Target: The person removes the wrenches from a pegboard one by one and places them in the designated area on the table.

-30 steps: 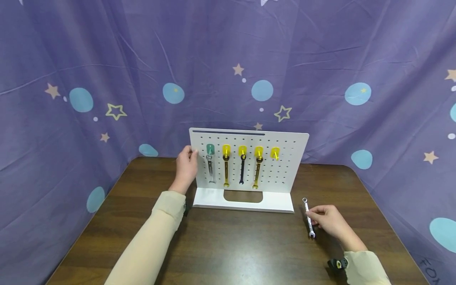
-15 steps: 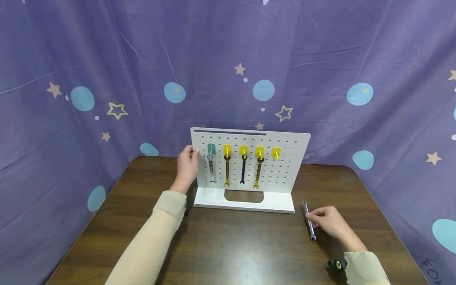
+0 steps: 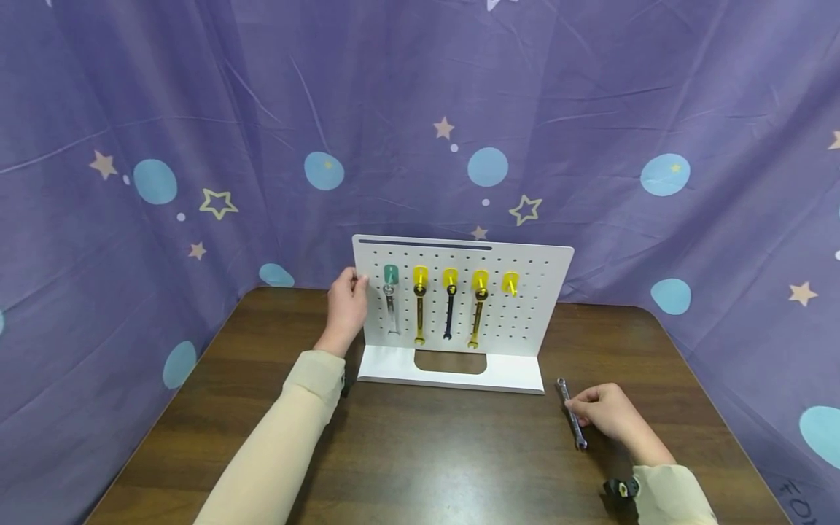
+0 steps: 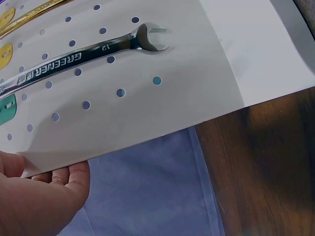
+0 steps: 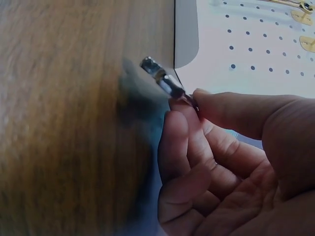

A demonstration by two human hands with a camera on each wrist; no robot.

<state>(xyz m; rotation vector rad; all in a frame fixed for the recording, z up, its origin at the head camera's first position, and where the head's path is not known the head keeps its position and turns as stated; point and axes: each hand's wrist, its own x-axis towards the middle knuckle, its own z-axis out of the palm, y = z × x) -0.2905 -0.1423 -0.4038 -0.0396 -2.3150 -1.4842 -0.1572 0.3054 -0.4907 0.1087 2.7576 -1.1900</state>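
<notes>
My left hand (image 3: 346, 305) grips the left edge of a white pegboard (image 3: 534, 306), thumb in front and fingers behind, as the left wrist view shows. My right hand (image 3: 612, 412) pinches a silver combination wrench (image 3: 572, 415) between thumb and fingertips, over the table to the right of the board. In the right wrist view the wrench's end (image 5: 170, 84) sticks out past the fingertips. On the board a silver wrench (image 4: 74, 58) hangs from a green hook (image 3: 391, 274). Beside it hang a gold wrench (image 3: 420, 317), a black wrench (image 3: 449, 313) and another gold wrench (image 3: 477, 321).
A yellow hook (image 3: 510, 283) at the right of the row bears no wrench. The board's white base (image 3: 387, 364) has a cutout and stands on the brown wooden table (image 3: 420, 452). A purple curtain (image 3: 407, 95) with stars and dots hangs behind and at the sides.
The wrench in my right hand has turned slightly and shifted a little down in the head view. My left hand keeps its grip on the board. The head view has shifted slightly.
</notes>
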